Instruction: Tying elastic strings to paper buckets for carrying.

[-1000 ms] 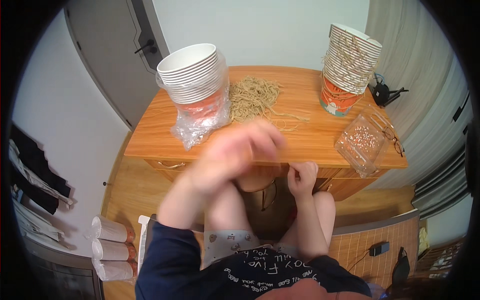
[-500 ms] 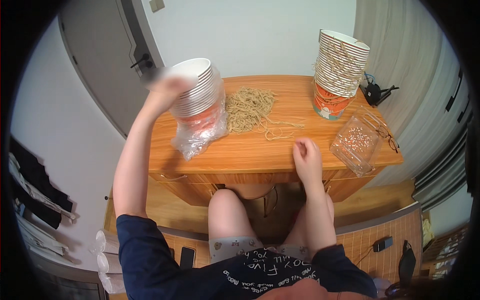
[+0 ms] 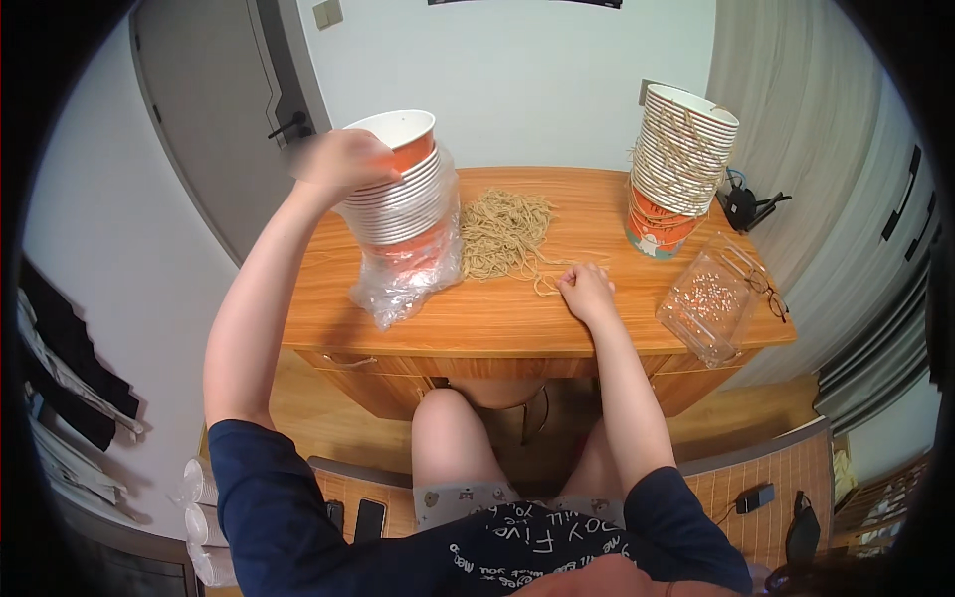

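Note:
My left hand [image 3: 350, 159] grips the rim of the top paper bucket [image 3: 416, 156], white inside and orange outside. That bucket sits raised, its orange wall showing above the nested stack of paper buckets [image 3: 406, 214], which stands in a clear plastic bag [image 3: 390, 298]. Part of this hand is smeared. Fingers closed, my right hand [image 3: 589, 292] rests on the desk at the loose ends of a heap of tan twine [image 3: 505, 234]; a strand runs into its fingertips.
On the right of the wooden desk [image 3: 477, 328] stands another bucket stack [image 3: 681, 159] wound with twine. In front of it lie a clear tray [image 3: 708, 298] of small orange and white pieces and eyeglasses [image 3: 778, 303]. A black router [image 3: 746, 204] is behind.
My left hand has pulled the top bucket upward, baring its orange wall. My right hand has moved forward and left from the desk's front edge onto the twine ends. The view has shifted slightly.

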Demonstrator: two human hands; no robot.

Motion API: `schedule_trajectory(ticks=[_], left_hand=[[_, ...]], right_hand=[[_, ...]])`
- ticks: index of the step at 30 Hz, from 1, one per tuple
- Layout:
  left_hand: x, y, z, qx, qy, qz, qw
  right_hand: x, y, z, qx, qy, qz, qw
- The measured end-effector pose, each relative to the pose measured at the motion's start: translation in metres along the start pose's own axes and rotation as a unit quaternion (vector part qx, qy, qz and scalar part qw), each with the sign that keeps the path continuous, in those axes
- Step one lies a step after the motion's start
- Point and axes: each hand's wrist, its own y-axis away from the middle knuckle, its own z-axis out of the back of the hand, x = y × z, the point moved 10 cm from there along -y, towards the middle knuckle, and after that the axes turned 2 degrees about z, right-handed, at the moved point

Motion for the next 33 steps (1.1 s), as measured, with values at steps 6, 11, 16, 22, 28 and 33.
schedule_trajectory(ticks=[6, 11, 16, 22, 28, 33], left_hand=[[-0.046, 0.023, 0.071, -0.165, 0.079, -0.166, 0.969], [-0.106, 0.098, 0.071, -0.242, 0.161, -0.344, 0.893], [-0.133, 0.156, -0.017, -0.106, 0.197, -0.387, 0.894], [-0.147, 0.181, -0.113, 0.022, 0.209, -0.397, 0.894], [-0.134, 0.176, -0.147, 0.059, 0.237, -0.411, 0.878], [-0.136, 0.175, -0.149, 0.028, 0.225, -0.407, 0.885]], right_hand=[[0.003, 0.009, 0.013, -0.052, -0.075, 0.033, 0.995], [-0.026, 0.05, 0.042, -0.115, -0.572, 0.031, 0.811], [-0.088, 0.159, 0.145, -0.404, -0.638, 0.003, 0.656], [-0.153, 0.289, 0.261, -0.633, -0.5, 0.09, 0.585], [-0.135, 0.338, 0.288, -0.603, -0.535, 0.188, 0.561], [-0.112, 0.32, 0.261, -0.514, -0.499, 0.172, 0.676]])
